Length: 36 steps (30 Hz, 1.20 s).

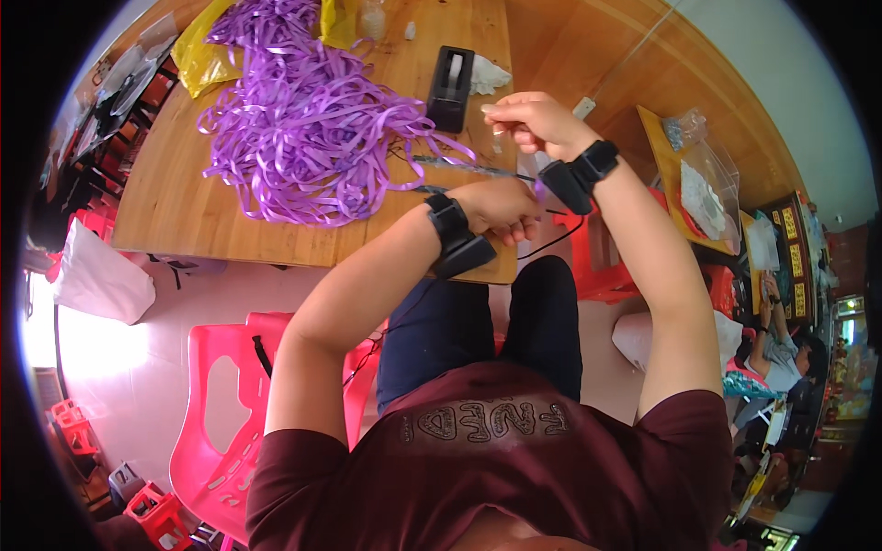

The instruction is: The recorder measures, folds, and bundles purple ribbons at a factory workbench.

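A big tangled heap of shiny purple ribbons (312,138) lies on the wooden table (170,207), with loose ends reaching toward my hands. My left hand (503,208) is at the table's near right corner, fingers curled; a small purple piece shows beside its knuckles, but what the fingers grip is hidden. Farther right and higher, my right hand (542,127) has thumb and fingers pressed together, with a small clear bit just below them that I cannot make out. A black tape dispenser (450,89) stands left of my right hand. Both wrists wear black strapped devices.
A yellow plastic bag (197,50) lies under the heap's far left. Crumpled white material (489,77) sits by the dispenser. A pink-red plastic chair (216,413) stands at my left, a white sack (103,275) beyond it. Another person (781,358) sits at far right.
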Tool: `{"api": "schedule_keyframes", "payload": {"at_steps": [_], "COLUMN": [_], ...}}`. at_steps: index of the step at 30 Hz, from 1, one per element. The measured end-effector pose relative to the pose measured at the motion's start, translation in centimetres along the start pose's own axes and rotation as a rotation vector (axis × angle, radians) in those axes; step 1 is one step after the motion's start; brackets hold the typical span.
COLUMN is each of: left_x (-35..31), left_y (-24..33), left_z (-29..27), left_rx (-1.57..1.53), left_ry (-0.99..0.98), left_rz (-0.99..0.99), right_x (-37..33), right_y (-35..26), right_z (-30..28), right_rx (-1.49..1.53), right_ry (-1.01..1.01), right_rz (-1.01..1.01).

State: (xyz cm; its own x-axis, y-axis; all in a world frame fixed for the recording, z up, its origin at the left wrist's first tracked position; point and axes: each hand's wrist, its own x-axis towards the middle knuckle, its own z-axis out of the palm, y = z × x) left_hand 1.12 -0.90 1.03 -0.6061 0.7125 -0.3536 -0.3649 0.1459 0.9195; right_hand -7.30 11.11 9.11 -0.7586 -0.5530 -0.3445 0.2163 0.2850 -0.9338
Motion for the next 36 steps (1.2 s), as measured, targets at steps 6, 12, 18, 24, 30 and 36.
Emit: {"api": "schedule_keyframes", "payload": {"at_steps": [6, 12, 18, 24, 30, 36], "left_x": [0.3, -0.8, -1.3, -1.6, -1.6, -1.5], "left_y": [-0.1, 1.1, 1.5, 1.6, 1.3, 1.2], "left_z": [-0.7, 0.3, 1.0, 1.3, 1.2, 1.2], "left_rx": [-0.051, -0.027, -0.021, -0.028, -0.014, 0.009], "left_ry": [-0.066, -0.054, -0.014, 0.004, 0.006, 0.016], "left_rz": [-0.024, -0.085, -0.114, -0.095, -0.077, -0.074], "right_x": [-5.3, -5.3, -4.7, -4.4, -5.1, -6.2], "right_y": [3.0, 5.5, 5.4, 4.7, 4.3, 4.3], "right_z": [-5.1, -6.9, -6.2, -5.4, -4.6, -5.2], "right_rx": [-0.423, -0.826, -0.885, -1.001, -1.199, -1.087], "right_ry": [-0.129, -0.177, -0.228, -0.172, -0.009, -0.039], "right_rz": [0.072, -0.05, -0.04, -0.012, 0.093, -0.168]}}
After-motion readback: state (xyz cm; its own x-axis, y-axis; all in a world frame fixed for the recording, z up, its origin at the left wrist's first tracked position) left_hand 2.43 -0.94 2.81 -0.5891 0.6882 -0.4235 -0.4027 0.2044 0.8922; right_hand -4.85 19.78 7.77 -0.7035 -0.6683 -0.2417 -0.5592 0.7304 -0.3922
